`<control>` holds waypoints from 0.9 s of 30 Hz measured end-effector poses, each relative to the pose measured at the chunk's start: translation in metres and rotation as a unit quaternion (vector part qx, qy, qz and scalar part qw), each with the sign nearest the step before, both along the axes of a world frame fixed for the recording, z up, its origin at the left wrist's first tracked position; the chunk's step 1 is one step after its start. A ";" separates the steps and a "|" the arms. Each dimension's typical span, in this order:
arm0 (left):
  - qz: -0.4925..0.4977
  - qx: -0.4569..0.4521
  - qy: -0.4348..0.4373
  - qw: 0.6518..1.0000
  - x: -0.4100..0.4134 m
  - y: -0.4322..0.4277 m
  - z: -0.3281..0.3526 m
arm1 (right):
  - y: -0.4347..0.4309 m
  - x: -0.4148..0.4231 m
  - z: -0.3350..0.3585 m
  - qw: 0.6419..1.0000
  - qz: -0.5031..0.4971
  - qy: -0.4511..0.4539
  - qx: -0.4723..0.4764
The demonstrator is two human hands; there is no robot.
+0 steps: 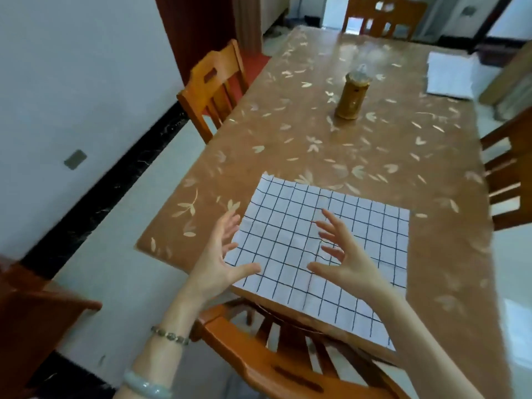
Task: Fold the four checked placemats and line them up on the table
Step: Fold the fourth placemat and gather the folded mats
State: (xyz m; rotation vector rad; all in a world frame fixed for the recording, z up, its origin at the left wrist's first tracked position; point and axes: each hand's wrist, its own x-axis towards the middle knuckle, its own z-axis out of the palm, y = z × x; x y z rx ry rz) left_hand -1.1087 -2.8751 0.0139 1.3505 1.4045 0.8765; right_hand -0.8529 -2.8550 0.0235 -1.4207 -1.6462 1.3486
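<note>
A white placemat with a dark checked grid [371, 243] lies spread flat on the near end of the table [374, 156], its near edge hanging slightly over the table's rim. My left hand [221, 263] hovers at the mat's left edge, fingers spread, holding nothing. Over the middle of the mat my right hand [342, 254] is also spread wide and empty. A pile of more white checked cloth [450, 74] lies at the far right end of the table.
A brown cylindrical container [352, 95] stands mid-table. Wooden chairs ring the table: one just below the mat [276, 358], one at the left [214, 87], one at the right [509, 174], one at the far end [383, 17]. A white wall runs along the left.
</note>
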 end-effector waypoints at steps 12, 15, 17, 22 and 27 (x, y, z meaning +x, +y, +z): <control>-0.172 -0.013 0.022 0.985 0.008 0.102 -0.024 | -0.001 0.029 -0.011 0.981 -0.192 -0.020 -0.034; -0.171 -0.033 0.045 0.984 0.012 0.130 -0.042 | 0.006 0.047 -0.021 0.975 -0.214 -0.019 -0.052; -0.157 -0.064 0.082 0.982 0.014 0.155 -0.059 | 0.018 0.065 -0.031 0.971 -0.230 -0.017 -0.059; -0.093 -0.117 0.197 0.969 0.025 0.224 -0.114 | 0.073 0.123 -0.078 0.957 -0.254 -0.115 -0.076; 0.030 -0.063 0.314 0.947 0.032 0.268 -0.148 | 0.137 0.178 -0.131 0.926 -0.272 -0.244 -0.089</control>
